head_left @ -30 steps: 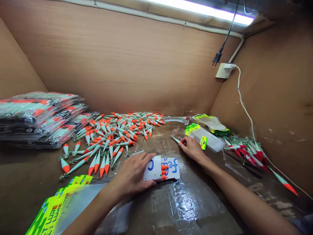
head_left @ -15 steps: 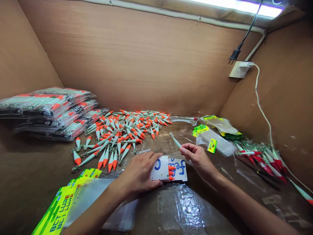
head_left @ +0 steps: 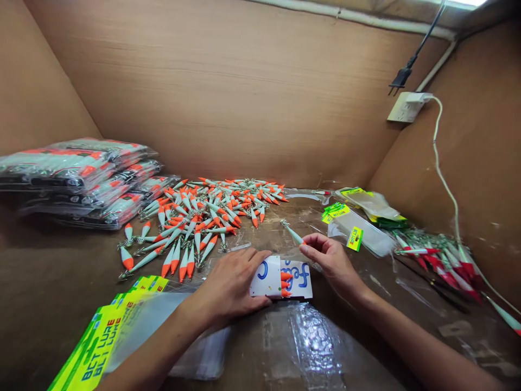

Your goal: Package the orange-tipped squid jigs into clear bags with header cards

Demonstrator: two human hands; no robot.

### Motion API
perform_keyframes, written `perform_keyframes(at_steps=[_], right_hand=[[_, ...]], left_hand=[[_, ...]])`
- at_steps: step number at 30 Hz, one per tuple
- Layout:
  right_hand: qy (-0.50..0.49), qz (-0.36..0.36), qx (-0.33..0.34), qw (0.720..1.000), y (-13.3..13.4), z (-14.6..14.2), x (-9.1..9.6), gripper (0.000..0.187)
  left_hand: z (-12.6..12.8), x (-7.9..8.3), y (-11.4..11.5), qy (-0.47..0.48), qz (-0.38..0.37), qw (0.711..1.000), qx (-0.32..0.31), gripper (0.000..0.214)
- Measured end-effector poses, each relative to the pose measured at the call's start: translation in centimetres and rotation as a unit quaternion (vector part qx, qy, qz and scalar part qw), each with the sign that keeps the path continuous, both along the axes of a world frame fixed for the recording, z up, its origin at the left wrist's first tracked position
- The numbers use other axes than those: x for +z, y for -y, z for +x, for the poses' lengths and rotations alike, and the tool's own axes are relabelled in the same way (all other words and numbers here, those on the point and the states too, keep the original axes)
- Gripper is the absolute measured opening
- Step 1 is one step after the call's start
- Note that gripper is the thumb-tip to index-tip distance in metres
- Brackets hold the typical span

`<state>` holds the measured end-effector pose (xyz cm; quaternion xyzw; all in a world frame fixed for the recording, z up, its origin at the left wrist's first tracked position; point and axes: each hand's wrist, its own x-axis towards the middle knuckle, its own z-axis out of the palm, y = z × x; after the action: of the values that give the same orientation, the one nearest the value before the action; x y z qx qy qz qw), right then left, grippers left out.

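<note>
Clasping a white holder is the left hand, right hand pinching a lure

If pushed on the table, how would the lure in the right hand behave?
The lure may roll, since its body looks rounded and tapered; its spiky end might snag. It is probably light: the right hand pinches it by one end.

I face a brown back wall along the far edge of the table; a left wall and a right wall adjoin it, similarly brown. Overhead I note a pale conduit and, partly in view, a lit lamp. Above the table's far right corner: white socket, white cable descending from it, black plug hanging unconnected nearby.
</note>
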<state>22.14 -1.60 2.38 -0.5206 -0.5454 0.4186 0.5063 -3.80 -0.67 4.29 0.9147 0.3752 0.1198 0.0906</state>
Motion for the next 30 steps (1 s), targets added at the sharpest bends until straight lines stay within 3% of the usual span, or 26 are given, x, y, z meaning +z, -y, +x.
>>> perform_keyframes(at_steps=[12, 19, 30], right_hand=[[0.017, 0.007, 0.003, 1.000, 0.16, -0.14, 0.08, 0.029], [-0.020, 0.009, 0.010, 1.000, 0.03, -0.07, -0.05, 0.025], [-0.020, 0.000, 0.021, 1.000, -0.25, -0.02, -0.66, 0.030]], left_hand=[[-0.10, 0.05, 0.03, -0.007, 0.001, 1.000, 0.000, 0.074], [-0.11, 0.09, 0.05, -0.005, 0.000, 1.000, -0.004, 0.073], [-0.20, 0.19, 0.09, -0.005, -0.003, 1.000, 0.000, 0.075]])
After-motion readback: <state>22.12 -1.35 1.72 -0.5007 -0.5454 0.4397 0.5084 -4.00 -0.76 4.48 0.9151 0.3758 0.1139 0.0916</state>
